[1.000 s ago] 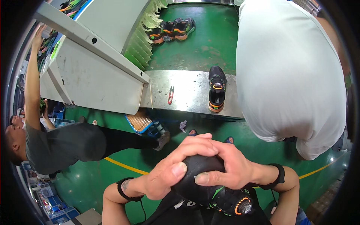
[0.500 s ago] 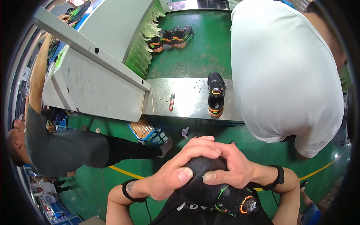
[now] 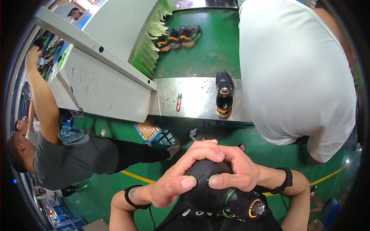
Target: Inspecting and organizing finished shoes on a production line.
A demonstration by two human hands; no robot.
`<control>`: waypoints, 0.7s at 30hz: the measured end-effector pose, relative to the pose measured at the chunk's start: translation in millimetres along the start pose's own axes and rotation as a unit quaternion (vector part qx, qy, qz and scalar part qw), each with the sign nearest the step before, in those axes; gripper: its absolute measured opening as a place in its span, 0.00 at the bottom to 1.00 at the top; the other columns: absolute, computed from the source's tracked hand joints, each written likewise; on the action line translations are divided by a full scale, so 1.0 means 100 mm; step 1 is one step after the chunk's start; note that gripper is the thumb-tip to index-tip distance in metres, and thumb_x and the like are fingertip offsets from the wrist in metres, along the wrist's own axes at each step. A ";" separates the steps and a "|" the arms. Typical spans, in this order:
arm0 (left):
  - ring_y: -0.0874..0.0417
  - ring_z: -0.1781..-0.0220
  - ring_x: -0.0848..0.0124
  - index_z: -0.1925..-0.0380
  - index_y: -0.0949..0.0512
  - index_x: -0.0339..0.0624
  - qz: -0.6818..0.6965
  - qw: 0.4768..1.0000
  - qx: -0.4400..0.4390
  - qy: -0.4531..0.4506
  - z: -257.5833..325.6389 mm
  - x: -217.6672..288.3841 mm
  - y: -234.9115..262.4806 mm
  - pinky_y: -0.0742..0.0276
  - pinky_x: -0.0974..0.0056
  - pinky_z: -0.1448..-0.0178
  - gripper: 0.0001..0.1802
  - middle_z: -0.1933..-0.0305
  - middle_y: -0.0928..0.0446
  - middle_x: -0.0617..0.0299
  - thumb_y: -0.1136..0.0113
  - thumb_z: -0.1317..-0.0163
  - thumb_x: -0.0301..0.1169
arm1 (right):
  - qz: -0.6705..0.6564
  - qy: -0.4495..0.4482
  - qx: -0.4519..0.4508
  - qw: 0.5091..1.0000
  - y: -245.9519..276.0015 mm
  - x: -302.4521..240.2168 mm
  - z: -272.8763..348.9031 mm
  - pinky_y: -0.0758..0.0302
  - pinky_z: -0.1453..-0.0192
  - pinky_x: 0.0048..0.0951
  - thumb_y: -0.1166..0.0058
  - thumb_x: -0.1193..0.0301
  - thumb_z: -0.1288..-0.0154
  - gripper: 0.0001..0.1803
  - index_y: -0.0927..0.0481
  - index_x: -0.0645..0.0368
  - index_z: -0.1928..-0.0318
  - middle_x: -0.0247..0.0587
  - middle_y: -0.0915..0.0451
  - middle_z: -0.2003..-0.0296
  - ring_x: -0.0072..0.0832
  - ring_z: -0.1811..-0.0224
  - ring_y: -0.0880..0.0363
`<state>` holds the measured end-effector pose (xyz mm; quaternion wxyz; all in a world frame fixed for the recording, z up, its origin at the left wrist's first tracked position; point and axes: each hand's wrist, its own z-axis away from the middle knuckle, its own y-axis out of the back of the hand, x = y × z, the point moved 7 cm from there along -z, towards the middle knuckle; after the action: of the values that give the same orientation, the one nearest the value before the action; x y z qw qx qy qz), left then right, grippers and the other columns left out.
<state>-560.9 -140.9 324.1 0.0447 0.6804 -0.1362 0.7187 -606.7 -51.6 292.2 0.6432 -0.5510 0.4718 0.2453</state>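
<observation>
Close to my chest I hold a black shoe with green and orange trim and a round dial on its tongue. My left hand wraps the toe end from the left, its thumb pressed on the black upper. From the other side my right hand grips the same shoe, thumb also on the toe. The fingers of both hands meet over the toe's far side; the sole is hidden. A second shoe of this kind stands upright on the metal ledge ahead. Left of it lie red-handled thread snips.
Several shoes sit on the green belt beside a fringed machine opening. A co-worker in a white shirt stands close at right; another in dark grey reaches up at left. A blue-rimmed basket is below the ledge.
Both hands keep their grip on the shoe, with the thumbs shifted slightly. The grey-shirted co-worker's arm and body have moved. The whole view has shifted a little.
</observation>
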 end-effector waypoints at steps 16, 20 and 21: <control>0.33 0.36 0.56 0.46 0.32 0.32 0.024 0.994 0.009 -0.109 0.03 -0.06 0.06 0.60 0.43 0.23 0.31 0.44 0.30 0.49 0.61 0.37 0.47 | 0.093 0.029 0.030 0.995 -0.03 -0.03 -0.04 0.29 0.47 0.27 0.37 0.61 0.37 0.22 0.28 0.65 0.52 0.39 0.24 0.58 0.23 0.55 0.27; 0.32 0.37 0.57 0.46 0.32 0.32 0.045 0.994 0.024 -0.100 0.03 -0.04 0.09 0.59 0.42 0.24 0.28 0.46 0.30 0.48 0.62 0.36 0.44 | 0.099 0.033 0.058 0.993 -0.02 -0.12 -0.05 0.28 0.48 0.27 0.36 0.62 0.38 0.23 0.28 0.65 0.52 0.39 0.23 0.59 0.24 0.56 0.26; 0.32 0.38 0.57 0.46 0.33 0.32 0.024 0.993 0.010 -0.112 0.05 -0.02 0.09 0.59 0.42 0.24 0.28 0.46 0.30 0.47 0.62 0.36 0.44 | 0.112 0.043 0.051 0.991 -0.03 -0.14 -0.03 0.28 0.48 0.27 0.36 0.62 0.38 0.23 0.28 0.65 0.52 0.39 0.23 0.59 0.24 0.56 0.26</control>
<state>-558.1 -150.1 321.1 0.0054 0.7536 -0.1495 0.6401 -610.9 -52.2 306.3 0.6183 -0.4707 0.5697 0.2674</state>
